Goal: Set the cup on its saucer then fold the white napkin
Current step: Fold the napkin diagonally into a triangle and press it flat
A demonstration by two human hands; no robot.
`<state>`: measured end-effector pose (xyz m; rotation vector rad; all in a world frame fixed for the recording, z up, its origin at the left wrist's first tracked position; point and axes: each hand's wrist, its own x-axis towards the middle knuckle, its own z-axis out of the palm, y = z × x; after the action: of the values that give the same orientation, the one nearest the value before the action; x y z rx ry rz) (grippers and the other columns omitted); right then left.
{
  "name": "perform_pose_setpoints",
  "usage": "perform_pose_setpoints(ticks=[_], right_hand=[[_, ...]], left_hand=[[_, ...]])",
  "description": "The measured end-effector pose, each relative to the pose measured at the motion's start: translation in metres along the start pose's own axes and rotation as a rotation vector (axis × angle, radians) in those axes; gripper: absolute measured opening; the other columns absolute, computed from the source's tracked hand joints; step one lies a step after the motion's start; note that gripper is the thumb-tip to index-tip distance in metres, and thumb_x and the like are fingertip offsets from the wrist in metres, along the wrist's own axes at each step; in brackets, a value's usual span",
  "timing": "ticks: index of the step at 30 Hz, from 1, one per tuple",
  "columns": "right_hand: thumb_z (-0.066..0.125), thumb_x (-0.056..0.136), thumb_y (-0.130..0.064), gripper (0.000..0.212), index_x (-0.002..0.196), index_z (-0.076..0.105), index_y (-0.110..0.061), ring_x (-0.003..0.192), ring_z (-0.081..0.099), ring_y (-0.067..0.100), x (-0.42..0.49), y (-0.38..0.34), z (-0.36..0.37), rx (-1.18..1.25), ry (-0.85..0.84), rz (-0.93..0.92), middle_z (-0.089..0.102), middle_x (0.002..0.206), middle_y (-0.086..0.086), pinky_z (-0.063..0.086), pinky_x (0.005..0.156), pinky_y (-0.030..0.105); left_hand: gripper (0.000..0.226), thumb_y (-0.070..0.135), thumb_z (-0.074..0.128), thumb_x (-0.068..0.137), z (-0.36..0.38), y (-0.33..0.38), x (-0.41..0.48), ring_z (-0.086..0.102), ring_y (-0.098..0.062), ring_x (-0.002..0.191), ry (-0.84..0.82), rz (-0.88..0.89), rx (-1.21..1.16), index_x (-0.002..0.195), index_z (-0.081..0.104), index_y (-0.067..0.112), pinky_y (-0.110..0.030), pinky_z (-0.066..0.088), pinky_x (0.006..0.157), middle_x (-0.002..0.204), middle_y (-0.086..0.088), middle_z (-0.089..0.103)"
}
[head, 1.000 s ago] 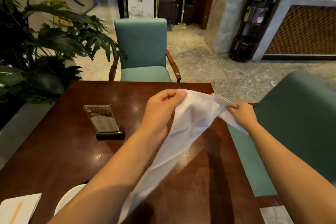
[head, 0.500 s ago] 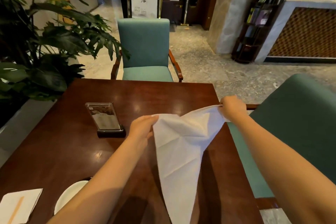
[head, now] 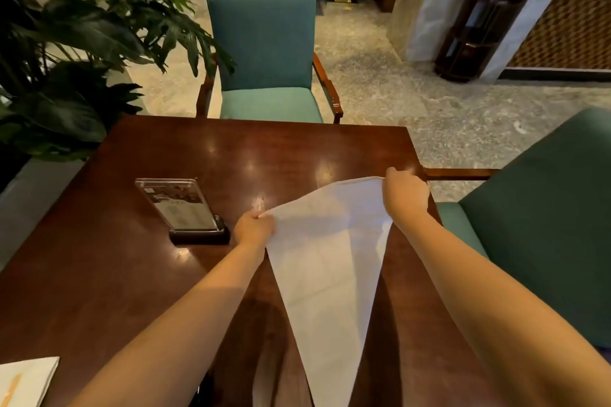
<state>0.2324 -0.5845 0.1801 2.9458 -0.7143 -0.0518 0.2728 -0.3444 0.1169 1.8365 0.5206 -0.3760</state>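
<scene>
The white napkin (head: 325,261) hangs in the air over the dark wooden table (head: 109,258), stretched flat into a triangle with its point down near the bottom edge of the view. My left hand (head: 254,228) pinches its left corner and my right hand (head: 405,196) pinches its right corner near the table's right edge. The top edge runs taut between both hands. Neither the cup nor the saucer shows in this view; my left forearm covers the near left part of the table.
A clear menu stand (head: 183,208) on a black base stands left of my left hand. A paper sleeve (head: 26,380) lies at the near left corner. Teal chairs stand across the table (head: 267,53) and to the right (head: 545,231). A large plant (head: 66,53) crowds the left side.
My hands moved apart and lower, pulling the bunched napkin out into a flat taut triangle. The view tilted down, and the white saucer at the near left is no longer visible.
</scene>
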Motion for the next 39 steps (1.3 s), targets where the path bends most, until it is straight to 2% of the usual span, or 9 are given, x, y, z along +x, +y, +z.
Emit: perform_pose_setpoints(ticks=[2, 4, 7, 14, 18, 21, 27, 35, 39], right_hand=[[0.05, 0.088, 0.002, 0.021, 0.108, 0.052, -0.003, 0.084, 0.064, 0.032, 0.003, -0.003, 0.006, 0.024, 0.004, 0.012, 0.065, 0.098, 0.015, 0.037, 0.053, 0.031], [0.05, 0.09, -0.002, 0.018, 0.107, 0.054, -0.005, 0.087, 0.063, 0.032, 0.01, -0.004, 0.014, 0.194, -0.007, 0.089, 0.065, 0.1, 0.016, 0.04, 0.058, 0.031], [0.054, 0.089, -0.008, 0.016, 0.104, 0.059, -0.008, 0.093, 0.061, 0.03, 0.021, -0.007, 0.022, 0.584, -0.093, 0.233, 0.064, 0.107, 0.015, 0.047, 0.07, 0.033], [0.058, 0.083, -0.008, 0.037, 0.12, 0.055, -0.007, 0.109, 0.058, 0.029, -0.011, -0.064, 0.024, 0.763, -0.353, 0.038, 0.06, 0.12, 0.013, 0.049, 0.09, 0.034], [0.055, 0.089, -0.025, 0.045, 0.132, 0.046, -0.016, 0.107, 0.058, 0.021, -0.043, -0.073, 0.034, 1.023, -0.498, -0.115, 0.058, 0.124, 0.006, 0.047, 0.087, 0.027], [0.051, 0.093, -0.016, 0.034, 0.127, 0.052, -0.012, 0.112, 0.056, 0.02, -0.057, -0.05, 0.053, 1.066, -0.292, -0.077, 0.057, 0.127, 0.007, 0.043, 0.09, 0.023], [0.066, 0.084, -0.025, 0.054, 0.131, 0.044, -0.012, 0.122, 0.039, 0.031, -0.057, 0.008, 0.106, 0.626, -0.114, 0.286, 0.047, 0.132, 0.013, 0.041, 0.099, 0.042], [0.059, 0.089, -0.021, 0.008, 0.084, 0.057, -0.015, 0.071, 0.057, 0.017, -0.054, 0.015, 0.126, 0.827, -0.119, 0.173, 0.062, 0.083, 0.007, 0.045, 0.059, 0.021], [0.059, 0.089, -0.02, 0.007, 0.09, 0.059, -0.012, 0.074, 0.056, 0.015, -0.062, 0.016, 0.132, 0.715, -0.078, 0.109, 0.057, 0.085, 0.002, 0.052, 0.069, 0.025]], left_hand=[[0.048, 0.012, 0.056, 0.089, 0.004, -0.002, -0.001, 0.054, -0.03, 0.112, -0.056, 0.04, -0.002, 0.135, 0.043, 0.01, -0.039, 0.048, 0.095, 0.135, -0.013, 0.049], [0.062, 0.01, 0.054, 0.091, 0.01, -0.01, -0.003, 0.042, -0.029, 0.128, -0.115, 0.152, 0.055, 0.146, 0.024, 0.015, -0.036, 0.041, 0.103, 0.148, -0.008, 0.033], [0.043, 0.012, 0.051, 0.093, 0.024, -0.028, -0.01, 0.053, -0.028, 0.116, -0.251, 0.211, 0.1, 0.135, 0.042, 0.012, -0.035, 0.044, 0.096, 0.136, -0.012, 0.049], [0.034, 0.035, 0.05, 0.094, 0.051, 0.001, -0.023, 0.066, -0.032, 0.091, -0.688, -0.286, -0.518, 0.113, 0.051, 0.007, -0.044, 0.055, 0.081, 0.11, -0.021, 0.062], [0.012, 0.013, 0.052, 0.092, 0.048, 0.005, -0.016, 0.064, -0.027, 0.075, -0.587, -0.309, -0.457, 0.091, 0.063, 0.007, -0.033, 0.058, 0.062, 0.088, -0.011, 0.065], [0.01, -0.005, 0.046, 0.09, 0.042, 0.001, -0.007, 0.061, -0.025, 0.064, -0.478, -0.337, -0.393, 0.096, 0.053, -0.001, -0.025, 0.055, 0.046, 0.087, -0.015, 0.058], [0.009, 0.003, 0.054, 0.09, 0.031, 0.029, -0.016, 0.061, -0.013, 0.055, -0.572, -0.119, -0.293, 0.098, 0.057, 0.007, -0.021, 0.054, 0.05, 0.08, -0.009, 0.059], [0.023, 0.011, 0.06, 0.088, 0.059, 0.113, -0.025, 0.061, -0.013, 0.061, -0.481, 0.162, -0.253, 0.11, 0.06, 0.002, -0.023, 0.056, 0.058, 0.079, -0.01, 0.062], [0.016, 0.005, 0.057, 0.089, 0.058, 0.118, -0.004, 0.06, -0.016, 0.062, -0.294, 0.181, -0.228, 0.105, 0.059, 0.004, -0.022, 0.055, 0.056, 0.085, -0.012, 0.062]])
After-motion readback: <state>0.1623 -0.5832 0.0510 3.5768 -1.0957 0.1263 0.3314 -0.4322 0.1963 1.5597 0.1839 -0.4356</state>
